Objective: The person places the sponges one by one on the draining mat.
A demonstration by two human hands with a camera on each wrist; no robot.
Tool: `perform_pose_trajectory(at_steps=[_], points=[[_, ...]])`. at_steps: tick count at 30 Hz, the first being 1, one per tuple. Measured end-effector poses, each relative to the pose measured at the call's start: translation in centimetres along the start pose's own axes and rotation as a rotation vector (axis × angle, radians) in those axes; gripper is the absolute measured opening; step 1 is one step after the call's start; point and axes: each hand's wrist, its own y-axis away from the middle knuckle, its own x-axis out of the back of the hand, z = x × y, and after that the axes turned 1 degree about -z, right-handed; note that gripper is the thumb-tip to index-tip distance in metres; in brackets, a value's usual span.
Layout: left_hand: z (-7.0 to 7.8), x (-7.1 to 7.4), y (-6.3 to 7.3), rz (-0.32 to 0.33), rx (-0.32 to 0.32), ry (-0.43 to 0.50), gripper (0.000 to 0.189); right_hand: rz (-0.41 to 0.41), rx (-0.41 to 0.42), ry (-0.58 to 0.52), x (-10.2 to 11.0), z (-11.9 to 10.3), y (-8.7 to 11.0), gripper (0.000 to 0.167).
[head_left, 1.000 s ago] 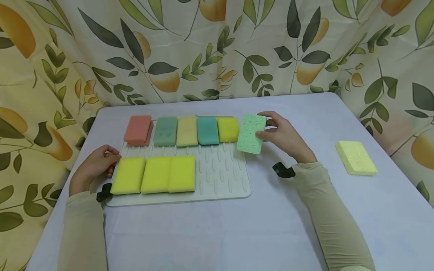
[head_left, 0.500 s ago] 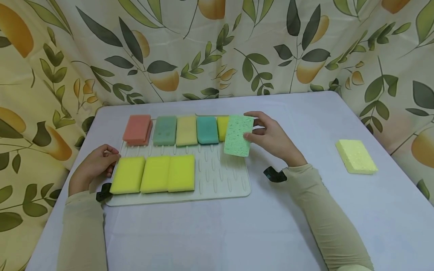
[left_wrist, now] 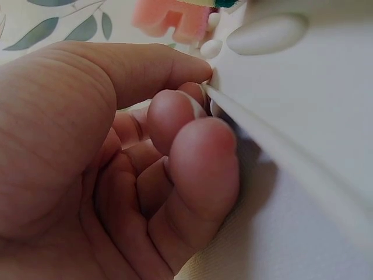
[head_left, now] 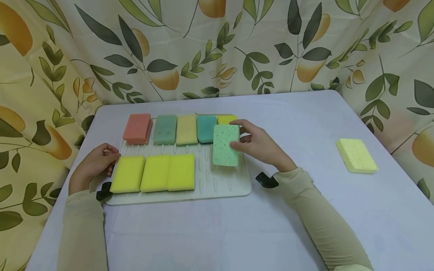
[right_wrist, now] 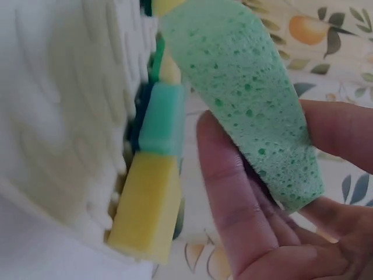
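My right hand (head_left: 262,146) holds a light green speckled sponge (head_left: 224,146) over the right part of a white ridged mat (head_left: 220,186). The thumb lies on its face and the fingers go behind it; a gap shows between sponge and mat in the right wrist view. At the mat's left edge, my left hand (head_left: 95,165) pinches the rim, thumb (left_wrist: 175,70) above and fingertips curled under. Behind the held sponge, a yellow sponge (head_left: 226,119) is partly hidden. Beside it stand a teal sponge (head_left: 207,129), a pale yellow one (head_left: 186,130) and a muted green one (head_left: 165,130).
Red sponges (head_left: 137,128) are stacked at the mat's back left corner. Three bright yellow sponges (head_left: 155,173) lie along its front left. A pale yellow sponge (head_left: 356,156) lies apart on the white-covered table (head_left: 288,233), at the right. A patterned curtain (head_left: 203,49) surrounds the table.
My right hand has carried the light green sponge leftward, from beside the mat's right edge to over the mat, and slightly nearer to me. The left hand has stayed at the mat's edge.
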Motion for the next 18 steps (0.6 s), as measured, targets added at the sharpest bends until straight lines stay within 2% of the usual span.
perform_pose_trajectory(at_steps=[8, 18], points=[[-0.1, 0.0, -0.3, -0.002, -0.011, -0.012, 0.031, -0.093, 0.029, 0.020, -1.8, -0.4, 0.1, 0.063], [-0.1, 0.1, -0.2, 0.005, -0.002, -0.021, 0.032, -0.204, 0.019, -0.025, -2.9, -0.3, 0.1, 0.059]])
